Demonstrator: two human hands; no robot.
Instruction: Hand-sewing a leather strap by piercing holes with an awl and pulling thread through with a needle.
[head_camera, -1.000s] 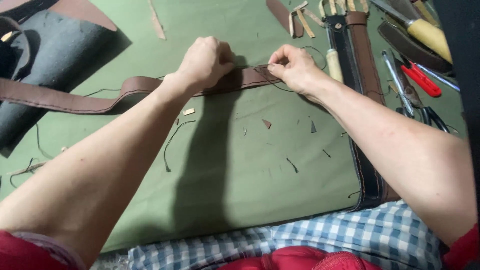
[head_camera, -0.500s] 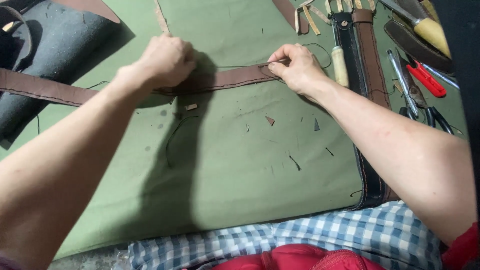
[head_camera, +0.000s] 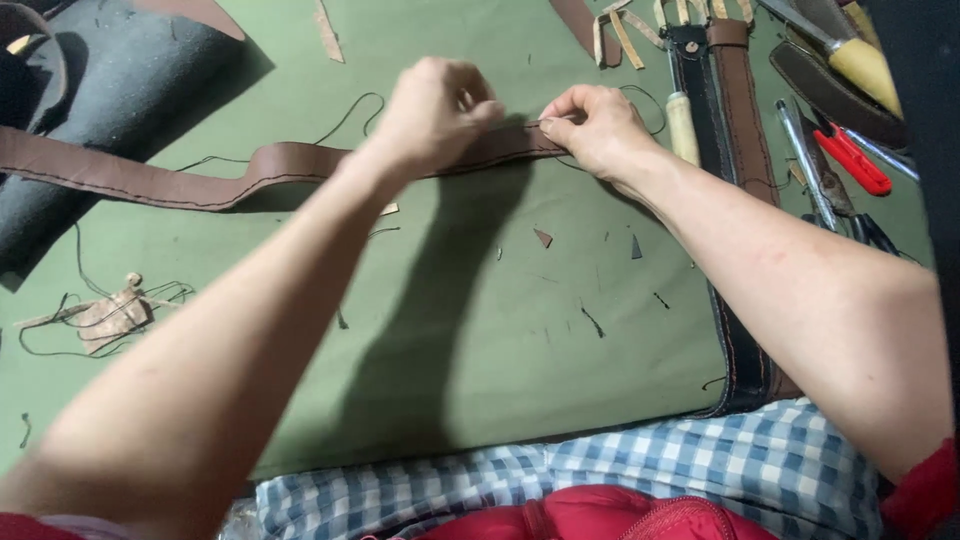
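A long brown leather strap with a dark stitch line lies across the green mat. My left hand is closed just above the strap's right end, fingers pinched, with a dark thread trailing in a loop behind it. Close beside it, almost touching, my right hand pinches the strap's right end against the mat. Another thin loop of thread curls past the right hand's knuckles. What sits between the left fingertips is too small to make out.
A grey leather sheet lies top left. Dark and brown belt strips, a wooden-handled awl, a red-handled cutter and a yellow-handled tool crowd the right. Leather scraps and tangled thread lie left. Blue checked cloth covers the near edge.
My left hand swung out to the left along the strap, then came back right and now sits next to the right hand. The right hand stayed on the strap's end.
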